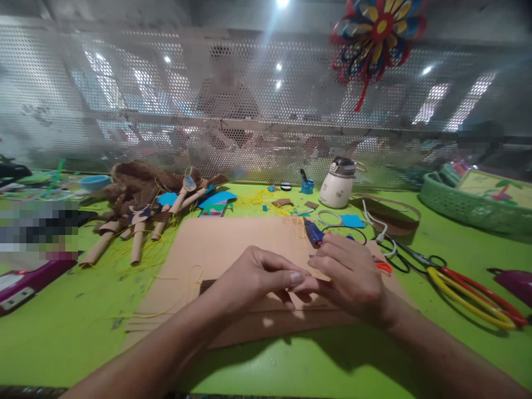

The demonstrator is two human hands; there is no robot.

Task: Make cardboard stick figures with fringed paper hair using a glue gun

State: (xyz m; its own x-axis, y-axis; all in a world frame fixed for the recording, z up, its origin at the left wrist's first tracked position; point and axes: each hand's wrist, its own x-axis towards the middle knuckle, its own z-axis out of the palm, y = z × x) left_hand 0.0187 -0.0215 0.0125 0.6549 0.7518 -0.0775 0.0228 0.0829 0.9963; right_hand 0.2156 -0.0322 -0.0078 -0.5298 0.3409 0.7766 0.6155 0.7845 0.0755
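Observation:
My left hand and my right hand meet above a stack of brown cardboard sheets. The left thumb presses against its fingers in a pinch; whatever lies in it is too small to make out. My right hand's fingers are curled, their tips close to the left ones, and their contents are hidden. Just beyond the right knuckles lies a blue glue gun. A dark ridged cardboard strip shows beside my left wrist. Loose yellow thread trails over the sheets' left side.
Brown paper-handled bundles lie left, near a purple power strip. A white bottle and a blue paint pot stand behind. To the right are large scissors, cables, and a green basket. Perforated metal rises behind the table.

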